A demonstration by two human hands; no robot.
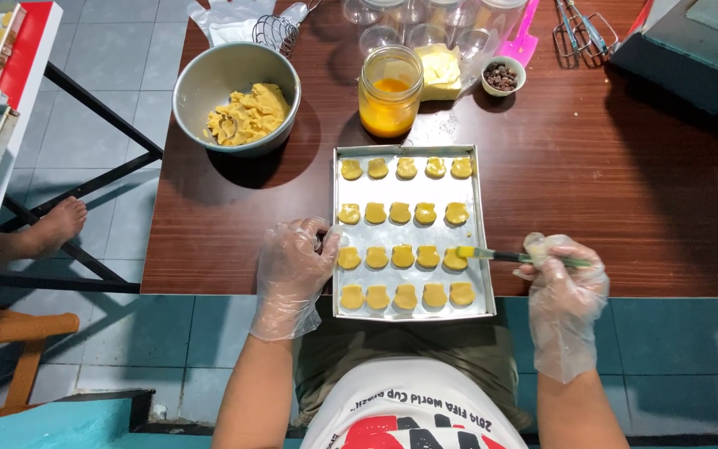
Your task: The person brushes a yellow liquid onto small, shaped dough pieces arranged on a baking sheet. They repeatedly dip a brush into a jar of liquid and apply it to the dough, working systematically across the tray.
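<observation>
The table (592, 208) is lying mostly bare to the right of the tray (409, 232), which is sitting at the near edge, its front rim slightly overhanging. The bowl (236, 96) and jar (390, 91) are standing just beyond it. The left hand (292, 270), gloved, is gripping the tray's left rim. The right hand (563, 283) is pinching a brush (513, 256), whose tip is touching the rightmost cookie (455, 259) in the third row.
</observation>
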